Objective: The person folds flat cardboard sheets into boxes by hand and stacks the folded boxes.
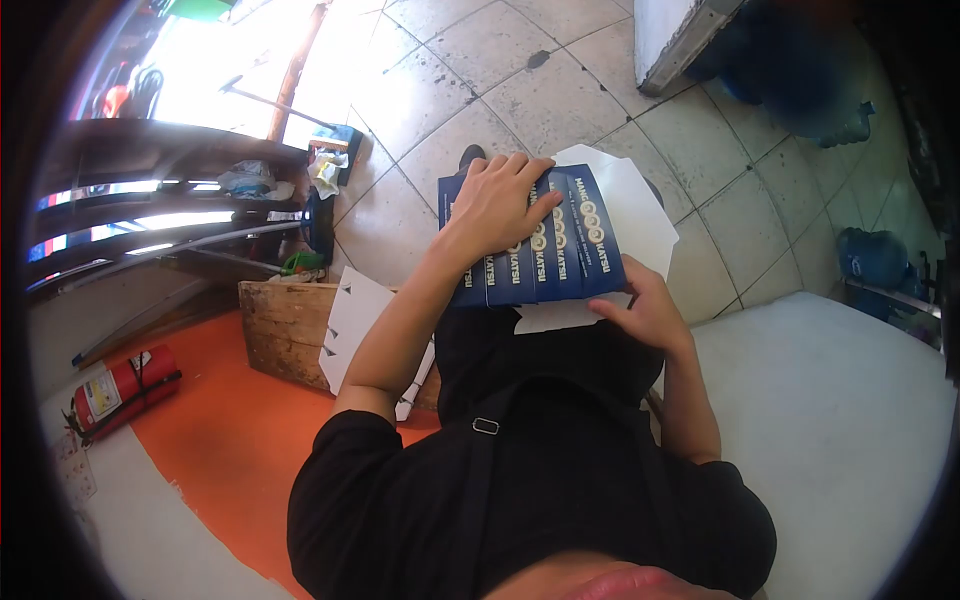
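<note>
A fanned stack of dark blue printed cardboard sheets (pixel 580 265) with white and gold lettering lies over my lap. My left hand (pixel 500 205) rests across its top, fingers bent over the far edge and thumb pressed on the print. At the near right corner, my right hand (pixel 650 310) grips the stack's edge, its thumb toward me; some of its fingertips are hidden. White cut cardboard (pixel 635 215) shows beneath the stack and sticks out to the right.
A white die-cut cardboard piece (pixel 350 320) leans on a wooden board (pixel 285 330) at my left. Further left are a red fire extinguisher (pixel 125 385) and a dark slatted rack (pixel 170 160). Blue water jugs (pixel 870 255) stand right, beyond a white surface (pixel 830 400). Tiled floor (pixel 480 50) lies ahead.
</note>
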The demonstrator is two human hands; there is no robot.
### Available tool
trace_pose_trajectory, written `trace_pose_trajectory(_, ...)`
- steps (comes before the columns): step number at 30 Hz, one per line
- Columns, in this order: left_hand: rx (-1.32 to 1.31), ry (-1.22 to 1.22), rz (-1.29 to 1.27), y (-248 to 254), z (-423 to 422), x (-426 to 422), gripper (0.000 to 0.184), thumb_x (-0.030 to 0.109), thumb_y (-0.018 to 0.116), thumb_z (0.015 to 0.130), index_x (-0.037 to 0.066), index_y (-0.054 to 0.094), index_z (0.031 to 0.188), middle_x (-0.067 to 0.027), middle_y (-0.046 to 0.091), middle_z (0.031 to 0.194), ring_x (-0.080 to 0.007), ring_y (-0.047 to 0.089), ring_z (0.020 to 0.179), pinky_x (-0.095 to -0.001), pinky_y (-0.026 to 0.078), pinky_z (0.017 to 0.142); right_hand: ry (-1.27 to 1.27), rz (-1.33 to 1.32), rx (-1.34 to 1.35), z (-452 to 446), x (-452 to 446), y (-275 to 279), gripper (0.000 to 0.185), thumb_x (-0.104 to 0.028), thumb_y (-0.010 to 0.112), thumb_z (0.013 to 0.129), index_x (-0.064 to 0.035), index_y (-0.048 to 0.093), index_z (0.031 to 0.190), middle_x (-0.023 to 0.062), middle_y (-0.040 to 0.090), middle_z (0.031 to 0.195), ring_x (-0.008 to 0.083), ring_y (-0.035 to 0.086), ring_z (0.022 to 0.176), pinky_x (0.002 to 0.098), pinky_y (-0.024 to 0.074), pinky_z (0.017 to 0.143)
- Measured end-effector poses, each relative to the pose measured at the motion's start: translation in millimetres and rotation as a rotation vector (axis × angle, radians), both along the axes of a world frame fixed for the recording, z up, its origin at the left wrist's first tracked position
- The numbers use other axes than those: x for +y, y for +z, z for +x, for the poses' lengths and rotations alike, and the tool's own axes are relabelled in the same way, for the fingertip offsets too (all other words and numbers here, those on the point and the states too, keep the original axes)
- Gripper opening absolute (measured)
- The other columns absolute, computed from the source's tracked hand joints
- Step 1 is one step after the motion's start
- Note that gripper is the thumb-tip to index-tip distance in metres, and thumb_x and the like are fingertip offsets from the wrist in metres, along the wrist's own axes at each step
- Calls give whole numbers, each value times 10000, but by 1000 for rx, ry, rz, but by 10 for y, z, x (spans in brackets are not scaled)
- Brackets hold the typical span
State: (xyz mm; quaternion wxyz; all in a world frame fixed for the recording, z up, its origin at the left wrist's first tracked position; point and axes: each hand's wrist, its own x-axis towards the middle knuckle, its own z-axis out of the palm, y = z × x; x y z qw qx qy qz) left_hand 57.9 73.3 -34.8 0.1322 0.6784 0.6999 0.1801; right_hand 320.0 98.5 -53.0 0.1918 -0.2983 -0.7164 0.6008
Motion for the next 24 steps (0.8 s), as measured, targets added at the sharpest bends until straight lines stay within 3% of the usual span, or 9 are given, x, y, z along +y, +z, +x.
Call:
trace_pose_trajectory(6,15,4,8,-5,13,-19,473,430,624,903,72,624,1211,-106,652,1069,-281,603,1019,-413,404,911,-71,54,-45,-1,-33,-206,218,-54,774,784,-65,743,999,89,678,938,217,668,839,315,518,758)
trace_pose_trajectory(15,32,30,5,13,32,-21,458,432,615,903,79,610,1195,-106,649,1032,-281,607,1016,-420,408,921,-12,150,-63,-90,-111,-182,196,-55,757,798,-60,731,993,85,674,915,244,660,806,331,508,722)
trace_pose_trajectory(22,-15,50,30,4,16,-23,459,436,641,880,86,637,1177,-96,659,1032,-264,622,990,-399,408,920,70,61,-220,-97,49,19,247,-63,765,764,-77,708,1004,90,667,904,263,660,797,340,529,702)
trace_pose_trajectory(24,-32,51,20,11,12,-25,459,436,640,880,88,638,1180,-97,660,1032,-267,622,990,-397,407,922,62,377,-293,-138,23,-94,266,-76,778,719,-107,699,971,76,657,858,274,661,783,365,532,674)
